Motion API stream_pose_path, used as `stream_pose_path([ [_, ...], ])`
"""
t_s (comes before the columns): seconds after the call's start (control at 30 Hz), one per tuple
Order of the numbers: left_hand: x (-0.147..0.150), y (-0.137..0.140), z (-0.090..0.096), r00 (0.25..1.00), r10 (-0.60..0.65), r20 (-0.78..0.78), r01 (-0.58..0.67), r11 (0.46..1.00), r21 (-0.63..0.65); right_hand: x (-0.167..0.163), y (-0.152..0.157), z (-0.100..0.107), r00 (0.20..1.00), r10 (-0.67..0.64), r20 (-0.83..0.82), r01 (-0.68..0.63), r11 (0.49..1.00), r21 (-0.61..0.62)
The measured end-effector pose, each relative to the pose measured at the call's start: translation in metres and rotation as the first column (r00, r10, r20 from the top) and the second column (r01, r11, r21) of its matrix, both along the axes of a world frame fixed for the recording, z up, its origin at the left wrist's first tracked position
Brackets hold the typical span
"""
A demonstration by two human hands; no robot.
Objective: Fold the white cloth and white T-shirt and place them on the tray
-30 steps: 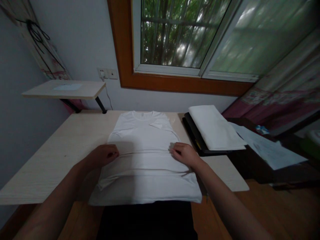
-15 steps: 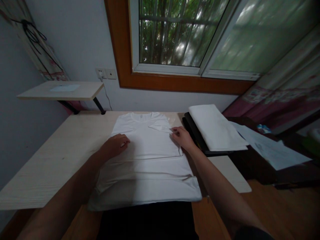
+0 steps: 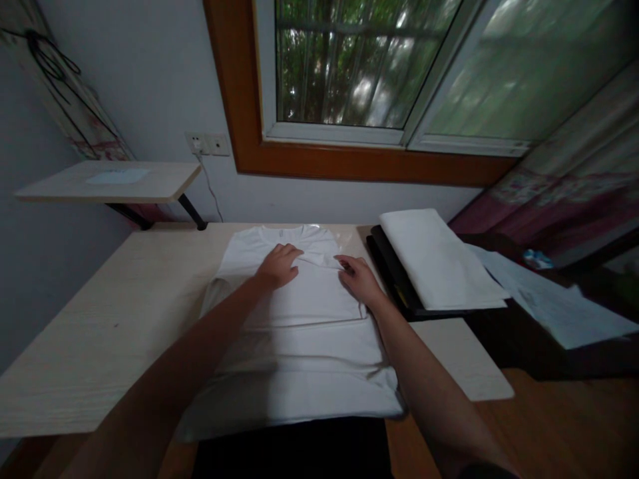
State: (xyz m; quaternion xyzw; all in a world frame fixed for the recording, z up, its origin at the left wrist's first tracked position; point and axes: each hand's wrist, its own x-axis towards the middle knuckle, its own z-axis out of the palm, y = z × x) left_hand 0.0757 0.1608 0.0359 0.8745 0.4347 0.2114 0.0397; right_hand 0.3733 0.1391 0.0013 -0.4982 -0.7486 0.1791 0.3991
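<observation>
A white T-shirt (image 3: 314, 342) lies front up on the table, its neckline toward the wall and its lower edge hanging at the table's front. One sleeve is folded inward across the upper right of the chest. My left hand (image 3: 279, 265) rests on the chest at the inner end of that sleeve, fingers stretched out and thumb apart. At the sleeve's outer end, by the shirt's right edge, my right hand (image 3: 360, 279) pinches the fabric between thumb and fingertips. Several creases run across the lower half of the shirt.
Right of the shirt, folded white cloth (image 3: 439, 259) lies on a black flat object (image 3: 394, 283). Paper sheets (image 3: 549, 299) lie farther right. A raised shelf (image 3: 164, 179) stands on the pale wooden table (image 3: 120, 319) at the back left, below a wall socket (image 3: 207, 143).
My left hand has moved right and away from me across the shirt, from its left side to the folded sleeve. My right hand stays at the sleeve's outer end. The view has shifted slightly.
</observation>
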Motion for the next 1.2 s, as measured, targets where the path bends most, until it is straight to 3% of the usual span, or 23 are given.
stream_pose_path([
  [0.13,0.028,0.013,-0.009,0.998,0.023,0.057,-0.024,1.0,0.014,0.004,-0.008,0.003,0.989,0.131,-0.075,-0.132,0.991,-0.009],
  [0.27,0.036,0.011,-0.023,0.988,-0.097,0.12,0.092,0.995,0.05,0.013,-0.014,0.009,0.966,0.199,-0.166,-0.219,0.97,-0.109],
  [0.4,0.03,0.006,-0.033,0.974,-0.174,0.145,0.163,0.983,0.085,0.024,-0.013,0.015,0.97,0.057,-0.237,-0.083,0.991,-0.104],
  [0.5,0.025,0.005,-0.036,0.967,-0.201,0.157,0.184,0.976,0.117,0.028,-0.011,0.017,0.99,-0.029,-0.141,0.024,0.999,-0.039],
  [0.6,0.025,0.005,-0.037,0.967,-0.208,0.146,0.188,0.973,0.135,0.028,-0.01,0.017,0.999,0.052,-0.008,-0.052,0.998,-0.021],
  [0.73,0.025,0.005,-0.038,0.973,-0.201,0.115,0.185,0.974,0.134,0.029,-0.01,0.017,0.988,0.117,0.101,-0.111,0.992,-0.061],
  [0.93,0.022,0.007,-0.041,0.978,-0.19,0.089,0.178,0.976,0.123,0.032,-0.011,0.015,0.99,0.069,0.126,-0.05,0.987,-0.15],
  [1.2,0.017,0.014,-0.038,0.967,-0.234,0.1,0.22,0.966,0.135,0.027,-0.011,0.017,0.967,0.038,0.251,-0.05,0.998,0.043],
])
